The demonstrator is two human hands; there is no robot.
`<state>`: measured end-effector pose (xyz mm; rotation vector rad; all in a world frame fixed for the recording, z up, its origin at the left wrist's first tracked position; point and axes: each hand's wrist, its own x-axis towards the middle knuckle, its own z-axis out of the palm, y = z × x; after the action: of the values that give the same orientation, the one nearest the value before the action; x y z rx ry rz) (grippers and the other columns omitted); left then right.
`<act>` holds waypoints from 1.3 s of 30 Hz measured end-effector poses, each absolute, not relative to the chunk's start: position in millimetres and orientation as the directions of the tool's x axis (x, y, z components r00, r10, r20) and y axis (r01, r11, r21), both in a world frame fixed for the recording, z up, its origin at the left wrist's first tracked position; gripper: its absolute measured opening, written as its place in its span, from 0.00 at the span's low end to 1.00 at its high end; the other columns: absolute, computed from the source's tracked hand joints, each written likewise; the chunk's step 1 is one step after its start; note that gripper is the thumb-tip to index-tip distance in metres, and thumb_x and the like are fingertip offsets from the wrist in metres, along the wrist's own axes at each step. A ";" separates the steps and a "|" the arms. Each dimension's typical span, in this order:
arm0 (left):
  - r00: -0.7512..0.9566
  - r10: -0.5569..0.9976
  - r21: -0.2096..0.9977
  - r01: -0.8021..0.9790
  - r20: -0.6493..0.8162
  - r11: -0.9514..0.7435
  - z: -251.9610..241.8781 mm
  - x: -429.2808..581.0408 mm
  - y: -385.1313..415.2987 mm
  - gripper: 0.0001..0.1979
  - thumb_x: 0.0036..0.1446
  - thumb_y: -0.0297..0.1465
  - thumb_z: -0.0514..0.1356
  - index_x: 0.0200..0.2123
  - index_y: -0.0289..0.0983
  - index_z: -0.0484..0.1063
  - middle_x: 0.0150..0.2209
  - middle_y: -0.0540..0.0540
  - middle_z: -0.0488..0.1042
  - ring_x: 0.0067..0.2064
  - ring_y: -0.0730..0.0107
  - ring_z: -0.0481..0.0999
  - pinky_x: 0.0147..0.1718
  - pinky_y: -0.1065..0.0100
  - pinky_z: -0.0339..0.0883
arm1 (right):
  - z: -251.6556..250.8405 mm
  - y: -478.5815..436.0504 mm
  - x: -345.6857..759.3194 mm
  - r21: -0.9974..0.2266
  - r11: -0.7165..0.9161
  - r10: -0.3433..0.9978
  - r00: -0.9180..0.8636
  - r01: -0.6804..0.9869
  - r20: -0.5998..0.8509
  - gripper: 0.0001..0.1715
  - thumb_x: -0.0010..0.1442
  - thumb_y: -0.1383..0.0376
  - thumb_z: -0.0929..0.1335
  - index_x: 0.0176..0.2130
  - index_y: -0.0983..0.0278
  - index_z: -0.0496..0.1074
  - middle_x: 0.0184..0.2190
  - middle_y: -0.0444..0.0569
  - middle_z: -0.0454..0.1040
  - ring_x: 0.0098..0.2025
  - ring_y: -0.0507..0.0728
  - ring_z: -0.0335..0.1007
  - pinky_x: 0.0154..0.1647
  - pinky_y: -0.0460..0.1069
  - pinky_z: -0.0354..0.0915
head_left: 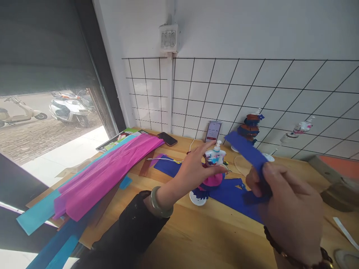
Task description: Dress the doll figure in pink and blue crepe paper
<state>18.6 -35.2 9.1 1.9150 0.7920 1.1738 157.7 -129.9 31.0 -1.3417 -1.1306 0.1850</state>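
A small dress-form figure [215, 157] with a white pump-like top and paint splashes stands on a round white base [198, 198]. Around its lower part sit a pink and dark-blue skirt piece [212, 181]. My left hand [193, 166] reaches to it from the left, thumb and fingers apart, the thumb across the waist in front; whether it touches I cannot tell. In my right hand [291, 198], pinched between thumb and fingers, is a folded strip of blue paper [249, 151]. More blue paper [238, 200] lies on the table beneath.
Pink paper sheets [112, 175] and blue strips [36, 215] lie at the left. A black phone [167, 139] lies near the wall, and another phone [213, 131] leans on the tiles. Beyond stands a ruffled figure [250, 127]. A box [336, 179] is at right.
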 end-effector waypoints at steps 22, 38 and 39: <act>0.249 0.900 0.906 0.141 0.357 -0.398 -1.5 24.9 -50.6 0.50 0.45 0.36 0.67 0.65 0.47 0.40 0.36 0.50 0.72 0.37 0.69 0.73 0.37 0.65 0.67 | 23.6 -117.4 140.1 -0.831 0.306 0.799 0.349 0.465 0.489 0.22 0.58 0.54 0.67 0.19 0.63 0.67 0.14 0.40 0.59 0.17 0.47 0.52 0.15 0.43 0.51; 0.246 0.743 0.605 0.451 0.622 -0.656 -5.5 27.1 -57.7 0.20 0.49 0.34 0.64 0.46 0.45 0.65 0.35 0.51 0.75 0.38 0.65 0.74 0.42 0.62 0.65 | 24.9 -118.4 142.1 -0.793 0.324 0.798 0.301 0.516 0.521 0.21 0.59 0.58 0.67 0.18 0.63 0.69 0.15 0.40 0.61 0.18 0.48 0.55 0.17 0.43 0.54; 0.247 0.736 0.589 0.465 0.630 -0.661 -5.0 27.3 -58.5 0.18 0.49 0.34 0.63 0.45 0.44 0.66 0.35 0.51 0.75 0.37 0.66 0.74 0.42 0.63 0.65 | 25.0 -118.5 142.2 -0.794 0.322 0.800 0.301 0.516 0.520 0.21 0.59 0.58 0.67 0.19 0.63 0.69 0.15 0.41 0.62 0.18 0.48 0.55 0.18 0.43 0.54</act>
<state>27.3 -58.5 -5.0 2.2412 1.1153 1.3752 142.2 -118.5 25.0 -1.3345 -1.3559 0.2908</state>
